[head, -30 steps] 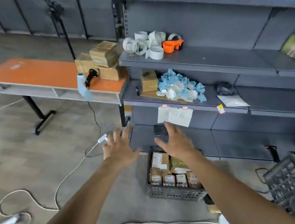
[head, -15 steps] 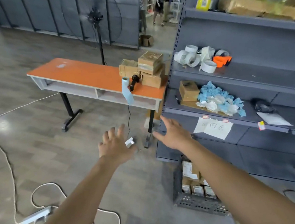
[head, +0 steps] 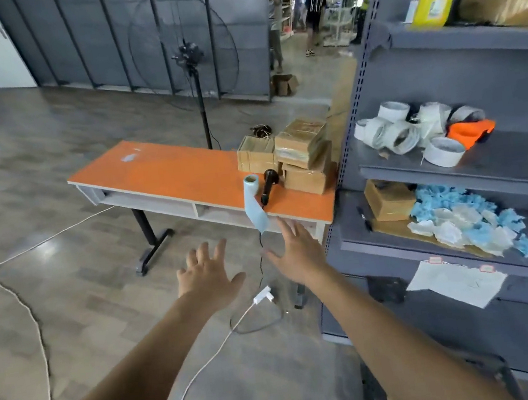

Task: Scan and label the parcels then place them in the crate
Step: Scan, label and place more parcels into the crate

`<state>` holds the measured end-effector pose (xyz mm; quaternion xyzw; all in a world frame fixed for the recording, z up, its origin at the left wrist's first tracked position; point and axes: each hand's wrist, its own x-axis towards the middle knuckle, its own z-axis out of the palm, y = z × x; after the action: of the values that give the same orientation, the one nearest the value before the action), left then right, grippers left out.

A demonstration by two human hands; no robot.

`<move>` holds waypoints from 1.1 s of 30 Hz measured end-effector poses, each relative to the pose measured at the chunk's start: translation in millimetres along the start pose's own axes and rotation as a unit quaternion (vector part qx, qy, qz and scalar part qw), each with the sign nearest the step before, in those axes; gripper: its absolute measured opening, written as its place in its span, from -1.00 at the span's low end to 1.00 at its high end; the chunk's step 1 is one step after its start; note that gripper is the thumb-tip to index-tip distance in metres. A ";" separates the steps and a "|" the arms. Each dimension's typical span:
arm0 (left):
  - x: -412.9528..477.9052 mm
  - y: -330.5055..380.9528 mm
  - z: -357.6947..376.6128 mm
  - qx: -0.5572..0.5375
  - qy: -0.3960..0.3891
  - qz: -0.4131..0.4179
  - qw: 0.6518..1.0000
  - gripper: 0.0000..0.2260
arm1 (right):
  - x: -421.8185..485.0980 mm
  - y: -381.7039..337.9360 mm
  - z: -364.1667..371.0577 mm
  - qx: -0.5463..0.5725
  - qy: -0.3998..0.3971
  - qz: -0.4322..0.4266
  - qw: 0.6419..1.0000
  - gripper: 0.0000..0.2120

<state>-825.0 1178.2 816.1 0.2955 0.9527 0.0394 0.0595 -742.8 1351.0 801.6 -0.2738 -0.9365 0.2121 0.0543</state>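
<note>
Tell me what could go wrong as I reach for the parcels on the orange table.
1. The white cable loops across the floor in front of the table; a foot could catch it.
2. The label roll stands at the table's edge, its strip hanging over; the right hand, open near it, might knock it off.
3. The top parcel sits askew on the stack and may slide when pulled.

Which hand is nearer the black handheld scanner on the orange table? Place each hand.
Right. The right hand is just below the black handheld scanner, reaching near the edge of the orange table. The left hand is lower and further left, over the floor.
</note>
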 end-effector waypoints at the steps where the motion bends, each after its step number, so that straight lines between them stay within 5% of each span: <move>1: 19.1 3.1 -1.9 0.003 0.002 -0.001 1.000 -0.26 | 17.7 2.7 -1.1 0.008 0.001 -0.002 1.000 -0.24; 17: 251.7 13.1 -9.4 -0.023 -0.010 0.072 0.997 -0.27 | 214.9 21.9 -19.5 0.057 0.044 0.064 0.995 -0.31; 33: 473.6 -26.7 -64.1 -0.069 -0.030 0.196 0.978 -0.28 | 386.7 -53.0 -25.3 0.157 0.073 0.186 0.967 -0.33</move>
<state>-1236.2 1422.6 833.9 0.4729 0.8689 0.1070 0.0992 -1089.7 1527.3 841.5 -0.4462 -0.8174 0.3424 0.1245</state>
